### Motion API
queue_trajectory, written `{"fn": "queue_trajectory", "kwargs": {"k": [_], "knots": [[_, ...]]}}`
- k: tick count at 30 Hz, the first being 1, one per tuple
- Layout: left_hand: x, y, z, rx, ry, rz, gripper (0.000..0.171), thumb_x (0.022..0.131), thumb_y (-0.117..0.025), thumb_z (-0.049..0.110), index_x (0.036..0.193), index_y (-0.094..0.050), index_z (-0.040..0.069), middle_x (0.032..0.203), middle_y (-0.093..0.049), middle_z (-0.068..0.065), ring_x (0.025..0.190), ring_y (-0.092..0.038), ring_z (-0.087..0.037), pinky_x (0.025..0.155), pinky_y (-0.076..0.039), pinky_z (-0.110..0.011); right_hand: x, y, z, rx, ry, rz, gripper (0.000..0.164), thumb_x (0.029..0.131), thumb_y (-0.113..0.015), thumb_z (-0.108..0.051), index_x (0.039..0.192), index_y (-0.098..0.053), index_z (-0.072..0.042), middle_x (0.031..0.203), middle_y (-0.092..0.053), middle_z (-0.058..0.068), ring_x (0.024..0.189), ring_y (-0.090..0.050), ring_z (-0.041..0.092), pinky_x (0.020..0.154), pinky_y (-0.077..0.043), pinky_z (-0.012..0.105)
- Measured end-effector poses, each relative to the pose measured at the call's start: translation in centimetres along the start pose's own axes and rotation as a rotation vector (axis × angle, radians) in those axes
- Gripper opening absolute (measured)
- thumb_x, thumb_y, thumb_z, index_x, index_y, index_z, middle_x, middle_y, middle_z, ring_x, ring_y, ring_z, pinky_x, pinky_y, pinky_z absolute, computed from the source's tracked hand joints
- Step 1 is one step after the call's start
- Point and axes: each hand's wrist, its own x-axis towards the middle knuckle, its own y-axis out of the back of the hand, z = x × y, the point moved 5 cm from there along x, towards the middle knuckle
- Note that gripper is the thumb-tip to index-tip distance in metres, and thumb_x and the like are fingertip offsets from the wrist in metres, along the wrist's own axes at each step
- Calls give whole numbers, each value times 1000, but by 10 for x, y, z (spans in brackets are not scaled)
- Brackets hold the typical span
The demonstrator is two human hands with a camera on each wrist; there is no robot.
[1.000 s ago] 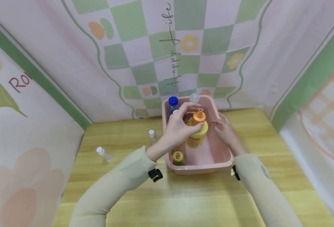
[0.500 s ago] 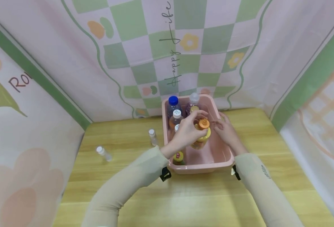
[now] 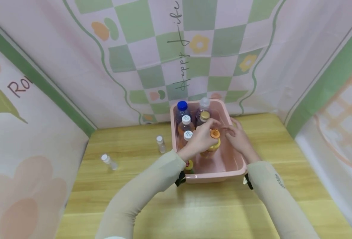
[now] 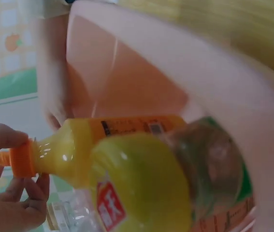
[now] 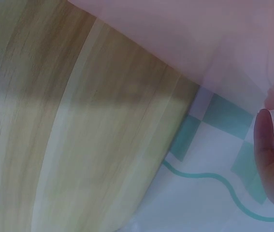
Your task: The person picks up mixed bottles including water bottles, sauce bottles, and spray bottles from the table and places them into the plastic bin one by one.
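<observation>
My left hand [image 3: 201,137] holds a yellow squeeze bottle [image 3: 209,151] by its orange nozzle cap [image 4: 23,158], inside the pink plastic basin [image 3: 207,177]. In the left wrist view, thumb and fingers surround the cap. A yellow-capped bottle [image 4: 139,186] with a red label overlaps the squeeze bottle there. My right hand [image 3: 240,142] rests over the basin's right rim, its fingers loosely bent and one of them extended. In the right wrist view that hand shows only at the right edge.
Around the left hand in the basin stand a blue-capped bottle [image 3: 182,113], two white-capped bottles [image 3: 186,126], a gold-capped bottle [image 3: 204,117] and a clear-capped bottle [image 3: 204,105]. Two small white-capped vials [image 3: 161,144] lie on the wooden table [image 3: 212,209] left of the basin.
My left hand has moved right and lower into the basin with the squeeze bottle, uncovering the white-capped and gold-capped bottles. The right hand has stayed at the rim.
</observation>
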Motion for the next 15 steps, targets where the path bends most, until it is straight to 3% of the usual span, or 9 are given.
{"fn": "queue_trajectory", "kwargs": {"k": [4, 8, 15], "knots": [[5, -4, -5, 60, 31, -55, 51, 82, -67, 0, 128, -48, 11, 129, -61, -9, 113, -62, -22, 84, -53, -22, 0, 0, -1, -3, 4, -1, 36, 93, -47, -6, 127, -55, 2, 158, -12, 24, 135, -27, 56, 109, -28, 68], [9, -8, -9, 103, 20, -109, 51, 84, -69, 2, 129, -46, 12, 126, -63, -12, 113, -63, -24, 84, -54, -21, -1, 0, 0, -3, 2, -2, 37, 93, -46, -6, 128, -55, 2, 158, -11, 24, 136, -26, 55, 109, -26, 68], [15, -11, -13, 205, -58, -166, 51, 84, -70, 6, 128, -44, 9, 116, -66, -13, 99, -68, -22, 72, -54, -17, 0, -1, 0, -10, -5, -2, 37, 93, -47, -8, 128, -54, 3, 158, -11, 23, 137, -24, 55, 108, -26, 69]]}}
